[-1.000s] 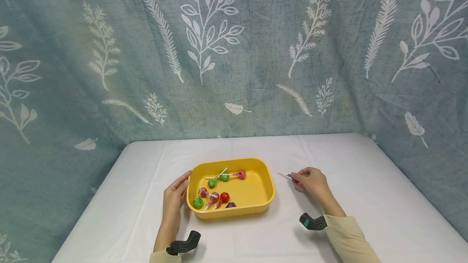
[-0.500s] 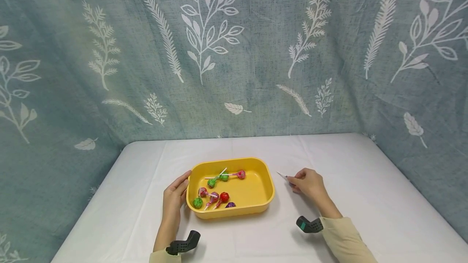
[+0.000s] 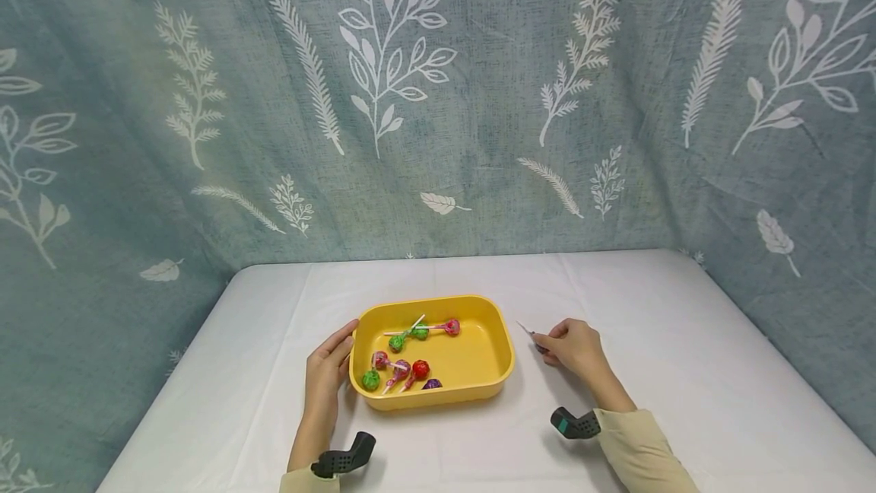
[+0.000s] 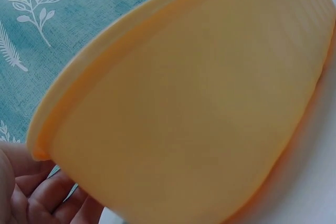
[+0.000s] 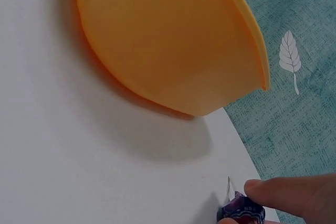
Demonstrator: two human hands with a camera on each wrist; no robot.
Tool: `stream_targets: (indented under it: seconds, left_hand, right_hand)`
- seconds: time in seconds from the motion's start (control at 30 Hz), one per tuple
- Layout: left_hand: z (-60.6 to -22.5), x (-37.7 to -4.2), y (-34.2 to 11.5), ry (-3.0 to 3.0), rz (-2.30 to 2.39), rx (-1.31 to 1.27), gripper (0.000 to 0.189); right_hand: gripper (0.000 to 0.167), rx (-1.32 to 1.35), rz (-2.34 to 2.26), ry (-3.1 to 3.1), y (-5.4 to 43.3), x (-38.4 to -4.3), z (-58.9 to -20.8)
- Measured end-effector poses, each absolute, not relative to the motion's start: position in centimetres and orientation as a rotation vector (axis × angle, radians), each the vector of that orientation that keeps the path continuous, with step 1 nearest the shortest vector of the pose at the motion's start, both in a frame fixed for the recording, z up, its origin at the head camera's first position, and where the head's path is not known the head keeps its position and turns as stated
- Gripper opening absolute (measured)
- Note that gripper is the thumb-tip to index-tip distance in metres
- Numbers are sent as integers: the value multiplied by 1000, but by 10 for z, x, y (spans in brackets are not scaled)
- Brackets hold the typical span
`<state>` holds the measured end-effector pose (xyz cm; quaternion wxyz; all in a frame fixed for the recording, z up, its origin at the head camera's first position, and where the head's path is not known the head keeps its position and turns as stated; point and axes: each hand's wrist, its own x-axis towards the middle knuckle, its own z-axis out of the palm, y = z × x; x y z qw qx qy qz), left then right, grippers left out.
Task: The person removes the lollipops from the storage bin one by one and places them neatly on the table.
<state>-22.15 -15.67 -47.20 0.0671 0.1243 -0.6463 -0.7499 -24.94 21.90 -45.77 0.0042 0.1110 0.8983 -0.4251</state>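
On the table stands a yellow plastic tray (image 3: 472,348) holding several lollipops, in green, pink, red and purple wrappers. My left hand (image 3: 327,367) rests against the tray's left end, fingertips at the rim; in the left wrist view its fingers (image 4: 52,198) lie at the corner below the rim. Right of the tray, my right hand (image 3: 577,348) pinches a lollipop (image 5: 242,211) in a dark blue and purple wrapper between thumb and fingertips. Its white stick (image 3: 525,328) points up and left, toward the tray.
A white cloth (image 3: 274,310) covers the table. Behind and at both sides hangs a blue-green curtain (image 3: 479,173) with white leaf prints. Black wrist cameras (image 3: 575,424) sit on both forearms.
My right hand has moved a little left and toward me with the lollipop, whose stick has turned more upward. The left hand and tray have stayed put.
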Motion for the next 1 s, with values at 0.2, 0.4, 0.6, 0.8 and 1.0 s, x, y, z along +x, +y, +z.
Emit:
stream_targets:
  seconds: [0.2,0.4,0.6,0.8,1.0]
  left_hand:
    - [-471,-221,-156,-1948,-2268,370,36]
    - [-473,-223,-157,-1946,-2262,394,35]
    - [-473,-224,-156,-1945,-2259,391,34]
    - [-472,-223,-157,-1932,-2278,357,35]
    - [-472,-222,-157,-1941,-2274,348,36]
  right_hand:
    - [28,344,-1295,2826,218,-249,-458]
    - [28,324,-1289,2838,217,-249,-458]
    - [28,316,-1293,2844,217,-249,-458]
    - [30,307,-1308,2840,215,-248,-456]
    - [33,260,-1265,2885,217,-244,-453]
